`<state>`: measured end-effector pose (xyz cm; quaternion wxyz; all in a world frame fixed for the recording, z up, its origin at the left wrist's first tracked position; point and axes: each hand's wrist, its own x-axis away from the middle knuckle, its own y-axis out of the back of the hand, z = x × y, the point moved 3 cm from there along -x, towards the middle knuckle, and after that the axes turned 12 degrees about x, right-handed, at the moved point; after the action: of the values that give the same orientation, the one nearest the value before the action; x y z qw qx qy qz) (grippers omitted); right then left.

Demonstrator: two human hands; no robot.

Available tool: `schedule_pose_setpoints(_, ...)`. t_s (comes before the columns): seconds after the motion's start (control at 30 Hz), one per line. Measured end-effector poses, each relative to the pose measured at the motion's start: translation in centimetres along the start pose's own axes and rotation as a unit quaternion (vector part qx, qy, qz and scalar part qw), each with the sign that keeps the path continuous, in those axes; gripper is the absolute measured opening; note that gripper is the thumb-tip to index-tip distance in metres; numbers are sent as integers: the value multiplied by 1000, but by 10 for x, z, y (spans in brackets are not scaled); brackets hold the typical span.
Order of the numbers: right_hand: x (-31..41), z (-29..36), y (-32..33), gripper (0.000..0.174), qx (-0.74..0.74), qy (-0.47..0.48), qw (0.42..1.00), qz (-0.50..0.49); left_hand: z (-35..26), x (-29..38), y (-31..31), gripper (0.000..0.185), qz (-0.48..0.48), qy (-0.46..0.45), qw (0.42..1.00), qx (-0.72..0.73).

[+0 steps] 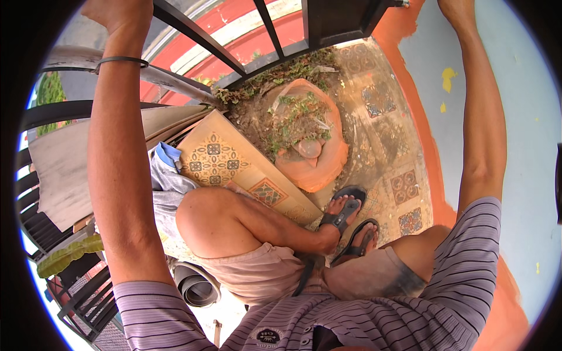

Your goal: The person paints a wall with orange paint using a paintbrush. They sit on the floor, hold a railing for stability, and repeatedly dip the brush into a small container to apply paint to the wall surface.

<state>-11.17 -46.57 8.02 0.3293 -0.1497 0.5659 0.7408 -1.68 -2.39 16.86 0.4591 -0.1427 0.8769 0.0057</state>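
Both arms reach up to the top of the head view. My left hand (118,13) is cut off by the top edge, near the black metal bars (202,37); its fingers and anything in them are hidden. Only the wrist side of my right hand (456,6) shows at the top right, in front of the light blue wall (518,131). Between the arms, a black metal panel (338,19) stands in the barred frame. Below it an orange-painted mound (311,175) holds soil, small plants and a rounded stone (309,148).
Sandalled feet rest on the patterned tile floor (401,184). A tile-patterned board (250,162) leans at the left beside a grey cloth (167,184). A bamboo pole (175,81) crosses behind my left forearm. A black coiled strip (197,285) lies below.
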Motion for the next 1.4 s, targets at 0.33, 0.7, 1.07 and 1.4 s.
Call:
schedule_pose_setpoints(0.33,32,-12,-5,19,86,60,994,-35,4,-5,-1,37,-16,-3,1000,15)
schedule_pose_setpoints(0.7,52,-12,-3,16,45,66,996,-43,53,-34,21,14,8,41,986,161)
schedule_pose_setpoints(1.07,84,-26,13,30,4,47,997,-62,41,-28,16,17,5,36,995,93)
schedule_pose_setpoints(1.4,174,-23,55,24,-268,-314,907,83,24,-16,9,23,40,32,993,109)
